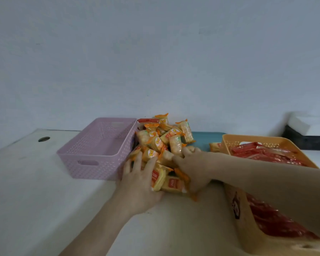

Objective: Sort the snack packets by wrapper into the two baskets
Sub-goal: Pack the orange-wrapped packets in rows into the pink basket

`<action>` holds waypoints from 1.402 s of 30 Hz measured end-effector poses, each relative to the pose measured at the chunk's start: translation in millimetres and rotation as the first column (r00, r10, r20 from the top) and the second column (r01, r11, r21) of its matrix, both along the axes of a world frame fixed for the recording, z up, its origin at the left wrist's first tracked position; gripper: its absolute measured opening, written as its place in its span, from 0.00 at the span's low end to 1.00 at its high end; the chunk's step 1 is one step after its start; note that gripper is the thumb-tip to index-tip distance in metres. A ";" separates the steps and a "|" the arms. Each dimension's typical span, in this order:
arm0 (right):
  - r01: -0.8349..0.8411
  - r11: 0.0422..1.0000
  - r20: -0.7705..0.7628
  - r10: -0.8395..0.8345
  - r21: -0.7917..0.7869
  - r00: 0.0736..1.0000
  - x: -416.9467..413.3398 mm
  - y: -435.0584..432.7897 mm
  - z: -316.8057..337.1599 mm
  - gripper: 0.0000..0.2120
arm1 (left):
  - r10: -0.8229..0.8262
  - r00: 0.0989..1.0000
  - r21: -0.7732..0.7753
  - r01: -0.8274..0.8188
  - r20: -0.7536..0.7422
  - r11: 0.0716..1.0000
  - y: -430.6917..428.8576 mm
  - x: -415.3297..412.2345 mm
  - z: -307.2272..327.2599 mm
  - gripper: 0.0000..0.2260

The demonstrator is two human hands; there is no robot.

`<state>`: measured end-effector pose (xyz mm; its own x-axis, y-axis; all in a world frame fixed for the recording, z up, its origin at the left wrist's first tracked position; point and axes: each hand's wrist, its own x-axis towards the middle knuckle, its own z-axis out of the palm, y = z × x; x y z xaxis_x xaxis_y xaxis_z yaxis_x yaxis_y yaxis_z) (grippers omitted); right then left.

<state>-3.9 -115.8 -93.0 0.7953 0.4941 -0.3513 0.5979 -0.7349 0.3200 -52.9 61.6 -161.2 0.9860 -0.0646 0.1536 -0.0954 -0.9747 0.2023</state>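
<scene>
Both hands are down in the heap of snack packets, one on each flank of its near edge. The left hand lies flat with fingers spread, palm pressing on yellow-orange packets beside the pink basket; it grips nothing that I can see. The right hand is cupped with fingers curled loosely over packets at the heap's right side; whether it has actually pinched one I cannot tell, as the packets hide its fingertips.

To do this step well, I'd say each hand should single out one wrapper kind rather than scoop a mixed handful: the heap is loose and slippery-looking, and packets may slide off toward the table edge. The yellow-orange ones likely belong in the pink basket, which looks empty and sits touching the heap. The orange basket to the right already holds red-wrapped packets, well apart from the left hand. A few red wrappers show at the heap's far side.
</scene>
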 end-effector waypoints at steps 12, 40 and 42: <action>0.313 0.928 -0.287 -0.249 0.203 0.925 28.4 -15.8 4.7 0.52 | 0.149 0.988 -0.760 -0.066 0.041 0.646 22.9 -5.2 7.1 0.28; 0.623 -0.064 -0.600 0.207 0.780 0.773 40.0 18.6 108.5 0.26 | 0.038 0.962 -0.963 0.268 0.269 0.019 -0.3 44.4 142.9 0.26; 0.616 -0.161 -0.554 0.308 0.771 0.773 43.0 49.8 116.6 0.25 | 0.096 0.940 -0.942 0.317 0.327 0.107 26.5 48.8 161.5 0.27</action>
<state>39.1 -66.0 23.6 0.8674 0.4950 0.0511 0.0572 0.0029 -0.9984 -4.1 88.1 0.3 0.8872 0.2396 0.3942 -0.4240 0.0870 0.9015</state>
